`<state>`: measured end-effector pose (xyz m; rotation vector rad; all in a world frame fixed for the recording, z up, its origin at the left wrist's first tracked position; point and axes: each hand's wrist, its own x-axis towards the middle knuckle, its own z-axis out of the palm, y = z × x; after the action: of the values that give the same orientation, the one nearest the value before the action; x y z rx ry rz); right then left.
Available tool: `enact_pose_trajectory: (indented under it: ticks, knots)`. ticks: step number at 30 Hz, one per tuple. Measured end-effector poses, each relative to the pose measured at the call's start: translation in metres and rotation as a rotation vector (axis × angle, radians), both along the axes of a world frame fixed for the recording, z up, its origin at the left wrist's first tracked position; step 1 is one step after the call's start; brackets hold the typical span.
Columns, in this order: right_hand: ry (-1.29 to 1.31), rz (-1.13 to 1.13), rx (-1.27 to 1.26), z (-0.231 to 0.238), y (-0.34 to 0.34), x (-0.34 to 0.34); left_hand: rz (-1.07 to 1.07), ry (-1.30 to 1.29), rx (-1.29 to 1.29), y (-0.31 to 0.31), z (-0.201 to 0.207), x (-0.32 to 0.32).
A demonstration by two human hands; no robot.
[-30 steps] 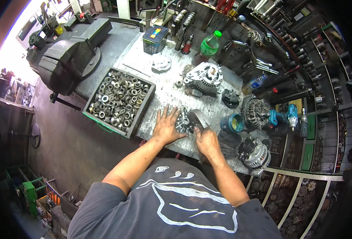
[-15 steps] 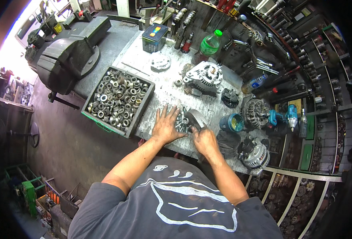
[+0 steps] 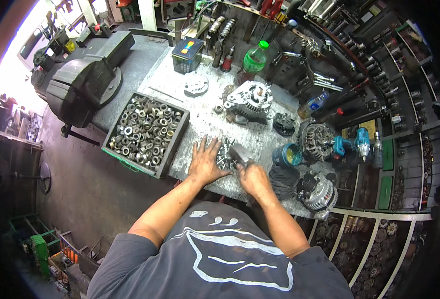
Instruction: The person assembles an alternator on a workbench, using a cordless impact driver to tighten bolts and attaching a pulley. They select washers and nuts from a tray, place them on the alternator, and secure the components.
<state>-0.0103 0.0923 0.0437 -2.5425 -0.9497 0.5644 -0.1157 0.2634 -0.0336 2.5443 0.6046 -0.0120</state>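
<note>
My left hand lies on the metal bench top, fingers spread, beside a small heap of metal parts that look like bolts or screws. Closed around a curved grey metal piece, my right hand is just right of that heap. The piece tilts over the heap's right side, and its exact kind is unclear. Left of my left hand stands a grey box full of metal nuts or bushings. An open blue jar stands right of my right hand, next to a dark cloth.
Alternator parts and a green-capped bottle stand at the back. Along the right edge are alternators and a blue power tool. A large bench vise sits far left. Racks of sockets and tools line the right.
The curved metal piece has turned in my right hand and shifted slightly left over the heap. My left hand stays spread on the bench. The whole view has shifted slightly.
</note>
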Motion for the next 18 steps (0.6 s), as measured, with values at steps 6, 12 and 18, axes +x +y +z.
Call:
enact_pose_trajectory:
  ticks: [6, 12, 18]
  knots:
    - [0.038, -0.012, -0.163, -0.002, -0.002, 0.011, -0.001, -0.029, 0.041, -0.001, 0.001, 0.001]
    - [0.006, -0.132, 0.051, -0.001, -0.033, 0.007, 0.069, -0.150, -0.062, -0.001, -0.004, -0.001]
    - [-0.082, -0.216, 0.188, -0.029, -0.074, -0.004, 0.175, -0.057, -0.040, 0.000, -0.018, 0.034]
